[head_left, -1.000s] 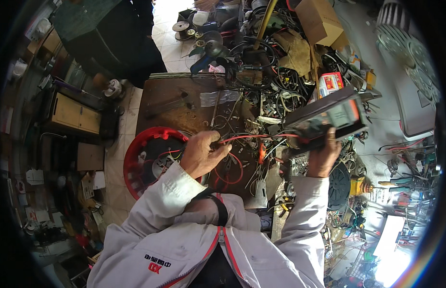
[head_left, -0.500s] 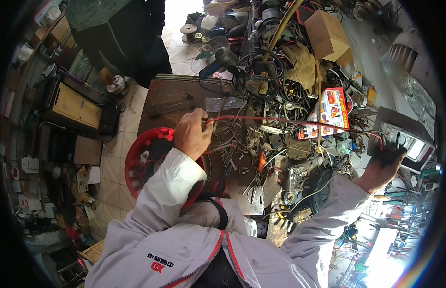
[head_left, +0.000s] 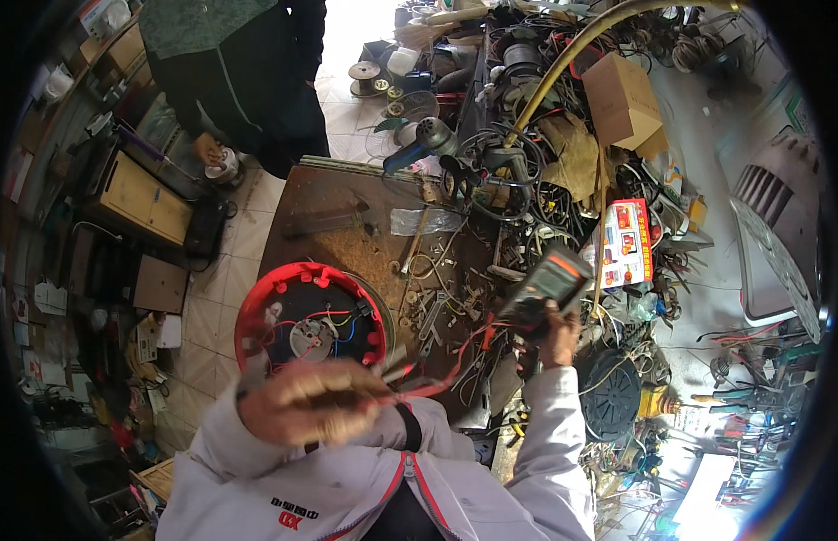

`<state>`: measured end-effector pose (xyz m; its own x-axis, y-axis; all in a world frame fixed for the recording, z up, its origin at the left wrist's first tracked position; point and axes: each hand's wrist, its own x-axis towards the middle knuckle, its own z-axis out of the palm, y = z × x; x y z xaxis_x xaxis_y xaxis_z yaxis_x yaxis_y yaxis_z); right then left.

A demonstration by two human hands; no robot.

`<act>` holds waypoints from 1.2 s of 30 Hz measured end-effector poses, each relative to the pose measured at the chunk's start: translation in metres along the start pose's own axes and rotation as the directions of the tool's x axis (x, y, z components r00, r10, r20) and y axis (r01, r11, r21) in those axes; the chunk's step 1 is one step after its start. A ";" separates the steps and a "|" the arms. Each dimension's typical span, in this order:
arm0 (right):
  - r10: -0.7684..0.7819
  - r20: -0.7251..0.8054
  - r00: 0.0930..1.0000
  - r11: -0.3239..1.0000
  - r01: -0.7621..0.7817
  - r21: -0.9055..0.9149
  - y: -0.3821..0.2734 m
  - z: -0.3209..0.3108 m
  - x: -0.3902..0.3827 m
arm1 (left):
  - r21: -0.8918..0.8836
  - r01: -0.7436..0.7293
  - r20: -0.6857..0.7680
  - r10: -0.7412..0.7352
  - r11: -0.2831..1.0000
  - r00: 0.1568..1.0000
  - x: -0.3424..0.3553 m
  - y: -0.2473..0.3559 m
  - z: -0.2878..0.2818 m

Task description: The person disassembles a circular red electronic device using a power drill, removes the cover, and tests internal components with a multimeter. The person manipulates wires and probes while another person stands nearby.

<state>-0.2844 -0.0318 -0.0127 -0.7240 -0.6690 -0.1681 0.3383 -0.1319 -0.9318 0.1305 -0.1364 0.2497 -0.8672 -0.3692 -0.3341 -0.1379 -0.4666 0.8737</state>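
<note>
My left hand (head_left: 315,401) is motion-blurred low in the centre, with red test leads (head_left: 432,388) at its fingers; I cannot make out its grip. My right hand (head_left: 558,338) holds a dark multimeter (head_left: 540,293) with an orange edge, tilted, right of centre. Just above my left hand, a round red housing (head_left: 306,275) lies at the bench's left, with coloured wires and a metal part (head_left: 309,337) inside, partly hidden by my hand. Small tools and loose bits lie on the brown bench (head_left: 320,225) between my hands.
A person in dark clothes (head_left: 234,72) stands at the upper left. Piled cables, a cardboard box (head_left: 622,104), a red-white printed box (head_left: 624,239) and a power tool (head_left: 419,144) crowd the bench's back and right. A black round cover (head_left: 613,392) lies right of my right arm.
My left hand has moved down toward me with the leads. My right hand and the multimeter, which swung out to the right half a second ago, have come back toward the centre.
</note>
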 end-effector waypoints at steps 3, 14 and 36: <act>0.179 0.124 0.976 0.984 -0.175 -0.041 0.049 0.038 0.023 | -0.319 0.018 0.143 0.029 0.948 0.989 0.000 -0.039 0.018; 0.285 0.182 0.941 0.959 -0.279 -0.058 0.129 0.113 0.106 | -0.479 0.011 -0.226 -0.136 0.878 0.965 0.002 -0.106 0.017; -0.175 0.170 0.970 0.658 0.244 -0.712 0.053 0.134 0.082 | -0.459 0.021 -0.259 -0.156 0.888 0.953 0.017 -0.122 0.017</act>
<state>-0.2457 -0.1918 -0.0329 -0.6594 -0.7498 0.0550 -0.3819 0.2710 -0.8836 0.1245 -0.0719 0.1434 -0.6811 -0.4873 -0.5465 0.0793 -0.7911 0.6066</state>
